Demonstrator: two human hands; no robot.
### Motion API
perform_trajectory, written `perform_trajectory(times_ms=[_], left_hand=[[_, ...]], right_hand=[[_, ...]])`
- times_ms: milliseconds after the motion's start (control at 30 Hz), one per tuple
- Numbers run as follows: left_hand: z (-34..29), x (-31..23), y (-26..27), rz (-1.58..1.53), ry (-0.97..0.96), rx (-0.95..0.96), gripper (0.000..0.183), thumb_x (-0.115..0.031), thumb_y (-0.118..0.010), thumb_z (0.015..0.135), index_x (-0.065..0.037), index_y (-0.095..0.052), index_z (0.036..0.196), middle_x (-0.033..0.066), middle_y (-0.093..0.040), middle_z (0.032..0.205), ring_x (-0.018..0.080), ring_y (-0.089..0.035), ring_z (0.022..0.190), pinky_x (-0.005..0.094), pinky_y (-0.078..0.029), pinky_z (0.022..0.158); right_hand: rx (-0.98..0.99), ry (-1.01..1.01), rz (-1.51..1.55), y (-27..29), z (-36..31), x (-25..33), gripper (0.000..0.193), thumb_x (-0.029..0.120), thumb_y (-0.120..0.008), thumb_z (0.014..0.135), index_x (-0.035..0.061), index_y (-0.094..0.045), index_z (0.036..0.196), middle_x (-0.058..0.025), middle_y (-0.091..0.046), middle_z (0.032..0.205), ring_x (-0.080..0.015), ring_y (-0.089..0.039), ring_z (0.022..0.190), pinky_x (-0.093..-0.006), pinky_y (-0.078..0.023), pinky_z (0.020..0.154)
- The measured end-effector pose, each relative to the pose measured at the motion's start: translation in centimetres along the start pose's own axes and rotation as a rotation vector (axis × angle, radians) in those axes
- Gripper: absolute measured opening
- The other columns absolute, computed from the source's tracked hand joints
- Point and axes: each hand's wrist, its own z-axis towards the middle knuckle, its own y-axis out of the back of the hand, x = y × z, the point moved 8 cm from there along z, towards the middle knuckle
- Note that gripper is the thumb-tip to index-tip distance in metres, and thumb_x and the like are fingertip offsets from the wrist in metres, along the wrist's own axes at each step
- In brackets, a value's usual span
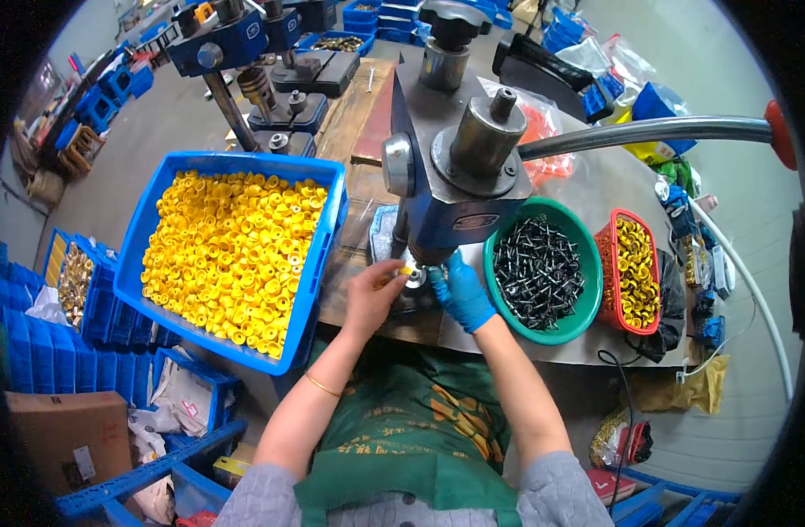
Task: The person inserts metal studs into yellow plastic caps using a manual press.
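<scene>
My bare left hand (373, 300) pinches a small yellow cap (406, 270) between thumb and fingertips, just beside the silvery round seat (415, 279) under the bench press (459, 211). On the other side of that seat, my right hand (464, 294) wears a blue glove. Its fingers are curled together under the press head, and what they hold is hidden. Left of the press stands a blue crate (332, 215) heaped with yellow caps (235, 255). To the right, a green basin (556, 337) holds black screw-like parts (543, 272).
A red basket (610, 303) of yellow-and-dark parts sits right of the basin. The press's long lever (648, 133) reaches out to the right. More presses (235, 39) stand at the far left. Stacked blue crates (51, 342) and a cardboard box (73, 439) flank me on the left.
</scene>
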Motion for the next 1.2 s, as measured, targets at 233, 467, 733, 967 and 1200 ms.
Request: perform_trajectory(times_ms=[233, 467, 733, 967, 1200], left_hand=[[-0.2, -1.1, -0.6, 0.207, -0.212, 0.024, 0.021, -0.005, -0.058, 0.077, -0.001, -0.058, 0.097, 0.0027, -0.057, 0.086, 0.0075, -0.05, 0.065, 0.0218, -0.042, 0.055], [-1.0, 1.9, 1.1, -0.546, 0.264, 0.017, 0.038, -0.01, -0.035, 0.082, 0.001, -0.042, 0.118, 0.0062, -0.052, 0.096, 0.008, -0.045, 0.067, 0.0184, -0.035, 0.05], [-1.6, 1.9, 1.8, -0.462, 0.313, -0.008, 0.028, -0.015, -0.044, 0.085, -0.001, -0.047, 0.11, 0.0019, -0.055, 0.085, 0.0058, -0.046, 0.06, 0.0178, -0.034, 0.046], [-2.1, 1.5, 1.8, -0.772, 0.338, -0.039, 0.034, -0.008, -0.04, 0.084, 0.001, -0.043, 0.117, 0.0094, -0.053, 0.093, 0.012, -0.049, 0.072, 0.0218, -0.038, 0.056], [-2.5, 1.3, -0.5, -0.711, 0.415, 0.029, 0.035, -0.01, -0.042, 0.085, 0.002, -0.039, 0.118, 0.0097, -0.055, 0.092, 0.0124, -0.05, 0.067, 0.0201, -0.039, 0.053]], right_hand=[[0.197, 0.081, -0.219, 1.6, 0.9, 3.7, 0.03, 0.02, -0.067, 0.07, -0.0021, -0.049, 0.079, -0.0172, -0.057, 0.076, -0.0272, -0.055, 0.062, -0.0333, -0.042, 0.056], [0.242, 0.388, -0.371, -0.4, 2.4, 4.6, 0.031, 0.025, -0.067, 0.065, 0.0096, -0.057, 0.09, -0.0154, -0.059, 0.078, -0.0347, -0.056, 0.069, -0.0404, -0.045, 0.058], [0.25, 0.167, -0.278, -1.8, 2.2, 1.0, 0.033, 0.026, -0.067, 0.065, 0.007, -0.058, 0.089, -0.0171, -0.058, 0.08, -0.0357, -0.055, 0.071, -0.0398, -0.045, 0.059], [-0.006, 0.196, -0.205, 6.8, 3.6, 7.9, 0.024, 0.014, -0.062, 0.071, 0.0023, -0.056, 0.091, -0.0175, -0.057, 0.086, -0.029, -0.055, 0.082, -0.0337, -0.044, 0.069], [-0.135, 0.101, 0.19, 44.7, -0.2, 5.5, 0.039, 0.009, -0.051, 0.079, 0.0015, -0.037, 0.114, -0.0103, -0.041, 0.11, -0.0217, -0.038, 0.101, -0.0295, -0.031, 0.086]])
